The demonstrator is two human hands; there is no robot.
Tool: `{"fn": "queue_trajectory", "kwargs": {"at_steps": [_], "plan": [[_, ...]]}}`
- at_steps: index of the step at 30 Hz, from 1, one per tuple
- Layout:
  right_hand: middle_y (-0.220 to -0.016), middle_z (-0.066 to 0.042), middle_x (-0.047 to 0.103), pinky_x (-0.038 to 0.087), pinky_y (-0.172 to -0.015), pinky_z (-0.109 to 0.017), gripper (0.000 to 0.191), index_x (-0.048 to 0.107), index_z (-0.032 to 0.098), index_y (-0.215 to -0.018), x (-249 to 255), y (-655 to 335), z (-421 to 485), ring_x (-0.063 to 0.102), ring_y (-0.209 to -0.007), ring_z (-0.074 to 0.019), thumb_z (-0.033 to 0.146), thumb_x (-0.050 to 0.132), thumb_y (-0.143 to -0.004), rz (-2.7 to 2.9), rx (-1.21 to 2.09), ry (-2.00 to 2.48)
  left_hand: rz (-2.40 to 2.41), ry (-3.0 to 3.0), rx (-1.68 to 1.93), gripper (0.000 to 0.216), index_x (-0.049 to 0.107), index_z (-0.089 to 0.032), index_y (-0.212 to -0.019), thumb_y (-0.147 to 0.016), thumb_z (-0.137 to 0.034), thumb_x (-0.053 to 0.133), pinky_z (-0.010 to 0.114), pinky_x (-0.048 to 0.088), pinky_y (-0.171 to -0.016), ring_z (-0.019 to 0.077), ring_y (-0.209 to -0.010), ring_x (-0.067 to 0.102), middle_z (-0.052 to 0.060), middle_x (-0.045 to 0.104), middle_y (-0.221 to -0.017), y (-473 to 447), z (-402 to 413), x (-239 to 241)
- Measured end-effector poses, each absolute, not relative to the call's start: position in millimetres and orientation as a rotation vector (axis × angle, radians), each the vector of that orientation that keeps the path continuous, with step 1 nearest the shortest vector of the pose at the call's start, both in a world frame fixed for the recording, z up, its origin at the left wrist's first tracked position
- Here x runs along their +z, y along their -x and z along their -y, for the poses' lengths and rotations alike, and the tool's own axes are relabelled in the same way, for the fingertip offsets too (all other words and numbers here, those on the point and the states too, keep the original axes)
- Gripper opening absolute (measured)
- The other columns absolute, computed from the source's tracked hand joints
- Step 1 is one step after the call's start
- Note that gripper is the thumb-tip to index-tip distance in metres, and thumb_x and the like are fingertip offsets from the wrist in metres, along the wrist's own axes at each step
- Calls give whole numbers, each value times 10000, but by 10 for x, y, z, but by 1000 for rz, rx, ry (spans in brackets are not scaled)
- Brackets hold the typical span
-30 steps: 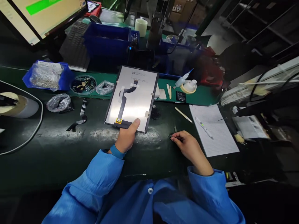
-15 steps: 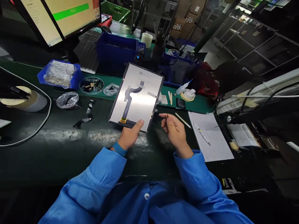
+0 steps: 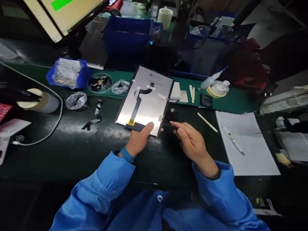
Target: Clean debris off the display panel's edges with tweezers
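L grip [image 3: 137,142] on rect. panel [image 3: 154,104], prob. metal

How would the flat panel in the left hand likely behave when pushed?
The panel is probably stiff: gripped near one edge by the left hand, it shows no sag. It looks smooth and shiny, so it might be slippery.

The bench [image 3: 156,166] bears paper [image 3: 249,139], a pale stick [image 3: 208,122] and black strip [image 3: 98,118].

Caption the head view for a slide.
Left hand grips a display panel with a flex cable; right hand holds a small dark object.
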State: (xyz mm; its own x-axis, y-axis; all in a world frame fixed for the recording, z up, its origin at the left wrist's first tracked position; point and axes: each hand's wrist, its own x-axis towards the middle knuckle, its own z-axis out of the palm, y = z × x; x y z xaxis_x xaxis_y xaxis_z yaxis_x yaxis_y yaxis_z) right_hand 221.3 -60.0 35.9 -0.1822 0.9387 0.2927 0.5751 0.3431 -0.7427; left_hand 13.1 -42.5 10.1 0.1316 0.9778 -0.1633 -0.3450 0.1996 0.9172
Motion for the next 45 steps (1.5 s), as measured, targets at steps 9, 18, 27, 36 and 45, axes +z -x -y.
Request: {"fn": "queue_trajectory", "kwargs": {"at_steps": [9,18,27,36,45], "plan": [[-952,-42,791,585,-758,-336,177,752,240,-1113,367,-2237,536,725,-847,-187,197,683,-956,1984,298,1244,-984,-950,1155,291,815,-197,-999,-902,-448,701,429,544,-1100,251,-1053,755,59,811,-1044,-150,453,95],[-928,-47,798,577,-719,-332,164,764,222,-1084,394,-2239,531,721,-802,-180,169,700,-942,2020,201,1215,-978,-1065,1160,301,818,-193,-947,-914,-460,685,400,595,-1038,248,-1048,756,64,807,-1041,-156,442,78],[-943,-61,804,580,-722,-340,158,769,199,-1073,375,-2247,537,723,-802,-185,155,703,-936,2037,219,1232,-1013,-1157,1191,302,814,-215,-964,-924,-476,668,393,568,-1083,241,-1107,738,38,804,-1038,-161,441,35],[-921,-41,803,577,-711,-334,169,772,228,-1077,388,-2233,534,724,-795,-180,161,689,-946,2029,214,1225,-1002,-1094,1147,329,804,-200,-951,-905,-502,682,441,582,-1066,265,-1069,748,61,797,-1053,-164,454,18],[-926,-38,804,577,-721,-346,168,781,243,-1075,387,-2230,548,721,-791,-184,183,681,-955,2030,240,1260,-1039,-1181,1222,290,806,-219,-942,-916,-476,676,402,536,-1121,242,-1115,730,37,802,-993,-179,451,51]]}}
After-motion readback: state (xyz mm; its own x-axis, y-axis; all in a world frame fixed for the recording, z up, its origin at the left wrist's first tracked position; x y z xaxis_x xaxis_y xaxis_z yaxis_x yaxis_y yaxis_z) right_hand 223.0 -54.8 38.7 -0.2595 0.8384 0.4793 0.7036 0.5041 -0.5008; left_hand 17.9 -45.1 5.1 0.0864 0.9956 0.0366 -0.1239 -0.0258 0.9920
